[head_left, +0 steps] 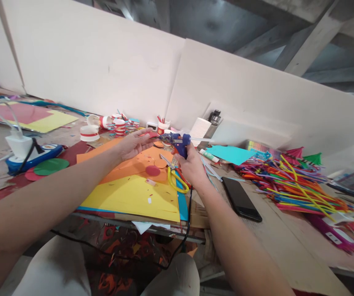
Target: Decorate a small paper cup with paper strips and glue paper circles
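Observation:
My right hand [193, 164] is wrapped round the handle of a blue glue gun [181, 142], held above the table with its nozzle pointing left. A clear glue stick [201, 139] sticks out of its back end, and a black cord hangs down from the handle. Close to the nozzle, my left hand [136, 144] pinches a small red piece of paper [152, 135]; its exact shape is hard to make out. Beneath both hands lie orange sheets [121, 164], a yellow sheet [134, 197] and scissors with yellow handles [178, 183].
Striped paper cup pieces [89, 133] stand at the back left. A blue power strip [35, 158] with a white charger lies at left. To the right are a black phone [241, 199], a turquoise sheet [229, 153] and a heap of colourful pipe cleaners [288, 181].

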Available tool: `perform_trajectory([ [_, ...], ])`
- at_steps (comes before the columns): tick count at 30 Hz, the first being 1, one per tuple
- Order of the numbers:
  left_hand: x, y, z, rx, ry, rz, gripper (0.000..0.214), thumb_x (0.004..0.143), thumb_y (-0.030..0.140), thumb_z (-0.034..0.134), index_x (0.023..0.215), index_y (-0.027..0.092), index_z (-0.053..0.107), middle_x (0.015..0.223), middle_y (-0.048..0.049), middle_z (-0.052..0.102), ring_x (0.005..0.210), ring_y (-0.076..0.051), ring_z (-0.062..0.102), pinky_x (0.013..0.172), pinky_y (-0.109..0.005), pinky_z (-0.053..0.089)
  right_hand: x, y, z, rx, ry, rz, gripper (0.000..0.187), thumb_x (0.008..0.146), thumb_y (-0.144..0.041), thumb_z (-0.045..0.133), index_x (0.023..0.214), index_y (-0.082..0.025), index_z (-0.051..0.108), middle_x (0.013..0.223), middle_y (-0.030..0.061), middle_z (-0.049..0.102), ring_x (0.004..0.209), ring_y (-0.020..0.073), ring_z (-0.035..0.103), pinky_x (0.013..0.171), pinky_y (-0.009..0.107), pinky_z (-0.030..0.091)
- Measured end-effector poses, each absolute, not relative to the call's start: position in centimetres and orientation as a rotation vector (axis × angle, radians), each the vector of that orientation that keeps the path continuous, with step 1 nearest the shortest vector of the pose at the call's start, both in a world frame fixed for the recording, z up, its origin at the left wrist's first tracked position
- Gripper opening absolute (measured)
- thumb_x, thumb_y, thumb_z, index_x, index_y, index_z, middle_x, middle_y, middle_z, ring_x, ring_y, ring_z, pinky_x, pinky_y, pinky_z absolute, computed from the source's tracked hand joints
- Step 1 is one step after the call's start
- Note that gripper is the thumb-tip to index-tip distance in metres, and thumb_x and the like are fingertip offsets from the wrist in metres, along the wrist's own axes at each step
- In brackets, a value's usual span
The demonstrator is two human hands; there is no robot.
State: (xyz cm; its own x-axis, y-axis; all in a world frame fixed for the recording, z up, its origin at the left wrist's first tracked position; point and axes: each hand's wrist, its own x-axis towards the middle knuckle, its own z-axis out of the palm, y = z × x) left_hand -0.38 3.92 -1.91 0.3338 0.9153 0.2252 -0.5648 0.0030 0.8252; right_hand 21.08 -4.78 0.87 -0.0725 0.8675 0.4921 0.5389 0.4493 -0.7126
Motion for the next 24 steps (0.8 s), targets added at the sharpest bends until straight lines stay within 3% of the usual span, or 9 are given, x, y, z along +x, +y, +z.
perform_trajectory([
  [4, -0.31, 3.97, -1.94, 0.997, 0.424, 1.238, 0.023, 0.085, 0.013, 0.066, 0.108, 0.016, 0.064, 0.108, -0.0093, 0.075, 0.099, -0.018, 0.072, 0.084, -0.024, 0.056, 21.08, -4.76, 0.91, -1.200, -1.741, 0.399, 0.041, 0.079, -0.018, 0.053, 0.120, -0.020, 0.053, 0.113, 0.0071, 0.066, 0.100, 0.0225, 0.062, 0.096, 0.042, 0.048],
  [12, -0.20, 3.86, -1.87, 0.938, 0.528, 1.250, 0.021, 0.088, 0.009, 0.059, 0.107, 0.014, 0.065, 0.111, -0.0115, 0.073, 0.094, -0.019, 0.073, 0.079, -0.025, 0.057, 20.92, -4.87, 0.95, -1.258, -1.760, 0.352, 0.042, 0.080, -0.017, 0.053, 0.122, -0.018, 0.053, 0.115, 0.0093, 0.067, 0.102, 0.0236, 0.062, 0.095, 0.041, 0.048],
  [17, 0.06, 3.52, -1.43, 0.875, 0.634, 1.279, 0.033, 0.082, 0.000, 0.058, 0.111, 0.015, 0.065, 0.098, -0.0073, 0.074, 0.086, -0.016, 0.072, 0.083, -0.029, 0.058, 21.00, -4.82, 0.65, -1.304, -1.812, 0.330, 0.046, 0.082, -0.017, 0.051, 0.128, -0.019, 0.050, 0.104, 0.0079, 0.070, 0.095, 0.0248, 0.064, 0.090, 0.041, 0.049],
  [24, 0.32, 3.32, -1.14, 0.810, 0.650, 1.282, 0.022, 0.084, -0.001, 0.054, 0.095, 0.012, 0.068, 0.087, -0.0052, 0.073, 0.077, -0.012, 0.070, 0.083, -0.026, 0.057, 20.75, -5.09, 0.54, -1.341, -1.883, 0.234, 0.051, 0.083, -0.022, 0.051, 0.134, -0.018, 0.047, 0.106, 0.0112, 0.070, 0.093, 0.0274, 0.064, 0.083, 0.041, 0.050],
])
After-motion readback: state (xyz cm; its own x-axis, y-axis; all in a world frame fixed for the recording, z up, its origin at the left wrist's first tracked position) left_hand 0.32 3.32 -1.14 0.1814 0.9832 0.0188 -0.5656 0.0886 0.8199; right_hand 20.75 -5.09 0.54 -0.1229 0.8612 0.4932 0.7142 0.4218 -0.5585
